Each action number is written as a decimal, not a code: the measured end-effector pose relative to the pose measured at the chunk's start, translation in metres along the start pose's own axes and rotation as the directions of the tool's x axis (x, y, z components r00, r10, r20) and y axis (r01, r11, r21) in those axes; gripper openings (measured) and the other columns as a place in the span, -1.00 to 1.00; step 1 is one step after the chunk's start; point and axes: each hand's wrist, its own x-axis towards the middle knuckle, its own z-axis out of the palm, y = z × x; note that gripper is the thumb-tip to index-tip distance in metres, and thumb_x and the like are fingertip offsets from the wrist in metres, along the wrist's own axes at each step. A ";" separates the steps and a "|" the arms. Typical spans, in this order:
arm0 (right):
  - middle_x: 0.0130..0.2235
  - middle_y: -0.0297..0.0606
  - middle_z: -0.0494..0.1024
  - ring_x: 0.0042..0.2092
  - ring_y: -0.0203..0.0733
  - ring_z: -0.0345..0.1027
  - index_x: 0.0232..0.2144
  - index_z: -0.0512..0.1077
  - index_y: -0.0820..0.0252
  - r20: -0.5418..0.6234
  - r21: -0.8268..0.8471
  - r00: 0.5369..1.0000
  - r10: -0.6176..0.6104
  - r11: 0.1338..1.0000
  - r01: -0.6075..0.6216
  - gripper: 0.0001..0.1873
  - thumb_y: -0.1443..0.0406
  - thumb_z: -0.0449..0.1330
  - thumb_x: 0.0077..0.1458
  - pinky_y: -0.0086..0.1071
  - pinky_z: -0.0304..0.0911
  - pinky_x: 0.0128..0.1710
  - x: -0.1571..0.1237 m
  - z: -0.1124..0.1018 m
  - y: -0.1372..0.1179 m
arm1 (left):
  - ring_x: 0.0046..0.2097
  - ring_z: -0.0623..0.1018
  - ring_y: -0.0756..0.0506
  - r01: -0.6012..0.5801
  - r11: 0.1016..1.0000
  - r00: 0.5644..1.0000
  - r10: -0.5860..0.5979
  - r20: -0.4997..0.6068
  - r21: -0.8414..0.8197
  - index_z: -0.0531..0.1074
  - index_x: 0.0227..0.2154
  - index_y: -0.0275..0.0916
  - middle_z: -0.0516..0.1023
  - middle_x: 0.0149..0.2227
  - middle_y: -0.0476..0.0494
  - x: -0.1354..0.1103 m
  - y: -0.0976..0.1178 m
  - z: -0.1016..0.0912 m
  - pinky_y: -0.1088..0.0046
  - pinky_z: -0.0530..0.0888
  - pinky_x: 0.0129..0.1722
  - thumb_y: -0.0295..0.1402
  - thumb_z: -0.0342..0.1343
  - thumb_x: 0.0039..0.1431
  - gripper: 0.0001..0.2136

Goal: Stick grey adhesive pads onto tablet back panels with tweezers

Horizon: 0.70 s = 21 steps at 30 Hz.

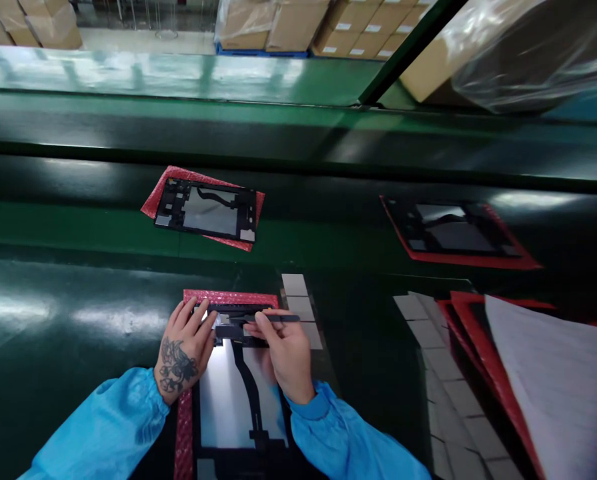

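Note:
In the head view an opened tablet frame (238, 393) with a shiny metal plate and a black cable lies on a red bubble-wrap sheet (184, 427) in front of me. My left hand (183, 350), tattooed on the back, rests with fingers spread flat on the frame's top left edge. My right hand (285, 353) is closed in a pinch on a thin dark tool (278, 319), its tip lying over the frame's top edge.
Two more tablet frames on red sheets, one (205, 210) at the back left and one (453, 233) at the back right, sit on the green conveyor. Grey pad strips (301, 307) lie beside my work. Stacked red sheets and a white sheet (553, 380) fill the right. Cardboard boxes (298, 23) stand behind.

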 end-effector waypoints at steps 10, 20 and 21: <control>-0.50 -0.46 0.59 -0.39 -0.14 0.55 -0.38 0.37 0.06 0.028 -0.032 0.999 -0.025 0.999 0.025 -0.73 0.11 0.33 -0.10 -0.26 0.49 -0.31 0.001 -0.002 0.007 | 0.21 0.28 -0.32 -0.009 1.000 1.000 0.010 0.026 -0.020 0.40 0.04 -0.16 0.36 0.16 -0.28 0.001 0.000 -0.001 -0.09 0.34 0.12 -0.46 -0.02 0.20 -0.64; -0.31 -0.38 0.64 -0.20 -0.12 0.54 -0.39 0.45 -0.01 -0.151 -0.105 0.952 -0.266 0.962 0.252 -0.85 0.10 0.23 -0.02 -0.19 0.46 -0.13 -0.013 -0.032 -0.027 | 0.25 0.22 -0.35 -0.001 1.000 0.997 -0.001 0.074 0.030 0.39 0.04 -0.03 0.29 0.20 -0.25 0.000 -0.001 -0.001 -0.15 0.24 0.15 -0.39 0.05 0.19 -0.65; -0.27 -0.37 0.64 -0.17 -0.11 0.53 -0.40 0.49 -0.03 -0.125 -0.125 0.966 -0.226 0.970 0.211 -0.84 0.09 0.22 -0.02 -0.20 0.46 -0.13 -0.018 -0.042 -0.031 | 0.26 0.20 -0.34 -0.001 1.000 0.997 -0.001 0.074 0.023 0.37 0.07 -0.05 0.26 0.22 -0.26 -0.001 -0.001 -0.001 -0.15 0.22 0.16 -0.38 0.05 0.20 -0.64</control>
